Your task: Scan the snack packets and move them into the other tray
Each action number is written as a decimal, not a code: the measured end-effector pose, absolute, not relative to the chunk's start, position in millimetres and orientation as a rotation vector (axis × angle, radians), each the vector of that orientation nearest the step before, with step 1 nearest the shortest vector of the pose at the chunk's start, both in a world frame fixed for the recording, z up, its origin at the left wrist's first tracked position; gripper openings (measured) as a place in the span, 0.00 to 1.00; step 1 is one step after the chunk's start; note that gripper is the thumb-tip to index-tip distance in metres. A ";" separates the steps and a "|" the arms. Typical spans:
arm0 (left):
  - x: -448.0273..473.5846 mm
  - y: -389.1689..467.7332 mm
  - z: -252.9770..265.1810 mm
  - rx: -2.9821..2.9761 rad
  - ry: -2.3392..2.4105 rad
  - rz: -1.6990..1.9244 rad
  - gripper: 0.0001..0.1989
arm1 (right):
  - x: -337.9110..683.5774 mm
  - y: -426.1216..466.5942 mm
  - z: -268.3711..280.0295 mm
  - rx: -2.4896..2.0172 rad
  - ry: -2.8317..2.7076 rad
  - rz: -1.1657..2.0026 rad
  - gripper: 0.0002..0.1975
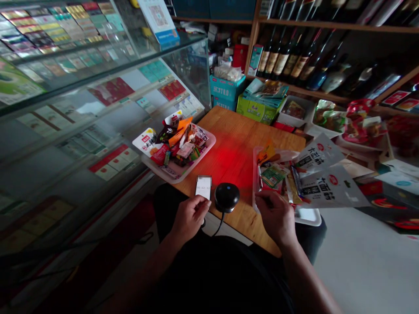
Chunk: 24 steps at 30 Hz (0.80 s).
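Observation:
My left hand (191,216) is closed, thumb pressed against the curled fingers, at the lower end of a white-screened phone (203,188) showing timer digits. Whether it grips the phone or something small, I cannot tell. A black round-headed scanner (227,197) with a cable stands just right of the phone, and red light falls on the wood beyond it. My right hand (276,216) is closed in a pinch at the near left edge of the right plastic tray (255,168); what its fingers hold is hidden. Snack packets (274,174) and large silver-white pouches (330,187) fill that tray.
A pinkish tray (209,146) heaped with small snack packets sits on the left of the wooden table (225,126). Along my left runs a glass display case (108,104). Boxes (258,109) of snacks line the far side, below shelves of bottles (284,61).

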State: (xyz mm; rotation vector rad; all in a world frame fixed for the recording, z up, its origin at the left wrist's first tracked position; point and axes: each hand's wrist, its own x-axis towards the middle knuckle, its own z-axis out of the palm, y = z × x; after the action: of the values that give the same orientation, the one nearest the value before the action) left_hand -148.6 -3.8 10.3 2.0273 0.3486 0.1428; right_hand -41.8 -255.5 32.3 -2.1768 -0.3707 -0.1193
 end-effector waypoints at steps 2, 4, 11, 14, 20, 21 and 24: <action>-148.8 12.8 4.2 2.009 0.423 0.180 0.14 | -41.3 -243.1 35.4 -2.158 -0.441 -0.088 0.08; -146.7 28.9 0.2 2.009 0.483 0.239 0.15 | -37.7 -230.4 39.2 -2.132 -0.489 -0.060 0.08; -124.7 83.8 -6.4 2.097 0.638 0.463 0.14 | -6.2 -172.2 52.9 -2.050 -0.637 0.112 0.08; -108.8 110.2 -13.3 2.109 0.642 0.517 0.14 | 10.8 -139.2 54.7 -1.999 -0.653 0.278 0.09; -65.1 161.8 -26.0 2.236 0.735 0.459 0.20 | 37.2 -65.7 45.4 -1.770 -0.583 0.604 0.07; -57.5 169.2 -26.7 2.304 0.762 0.424 0.20 | 39.4 -54.3 43.8 -1.729 -0.547 0.661 0.07; -37.7 187.2 -27.6 2.610 0.812 0.228 0.21 | 41.8 -25.6 40.7 -1.672 -0.499 0.776 0.05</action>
State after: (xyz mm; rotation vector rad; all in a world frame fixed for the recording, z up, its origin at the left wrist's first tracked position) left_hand -37.7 187.2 -27.6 2.6101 0.8115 0.2280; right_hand 41.8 -25.6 40.7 -1.6721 -0.4991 0.7757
